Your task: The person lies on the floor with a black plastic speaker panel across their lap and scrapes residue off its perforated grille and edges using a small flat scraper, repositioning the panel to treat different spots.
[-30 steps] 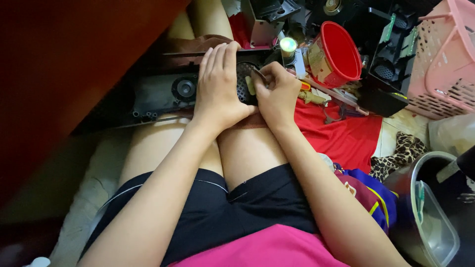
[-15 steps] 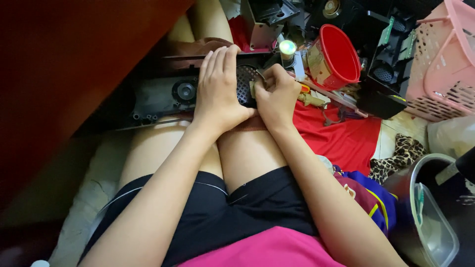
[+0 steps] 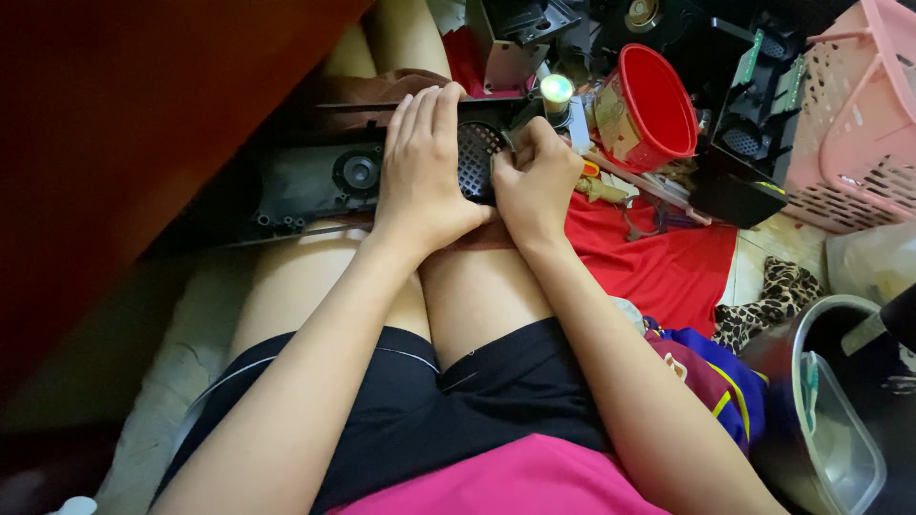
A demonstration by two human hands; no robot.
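Position: a long dark device panel lies across the person's knees, running from the left of the scene to the middle, with a round black mesh grille at its right end.

Left hand: laid flat over the panel, fingers together and extended toward the far side, covering the left part of the grille. It presses down and pinches nothing.

Right hand: fingers curled and drawn together at the grille's right edge. Whether a small part or tool sits between the fingertips cannot be told.

Progress, as a judgement: the grille sits in the panel and a round fitting farther left shows bare. Work at the grille's edge looks in hand, not finished; how much remains cannot be told.

Surroundings: red bucket far right, pink basket beyond it, red cloth under the clutter, small lit lamp just beyond the right hand
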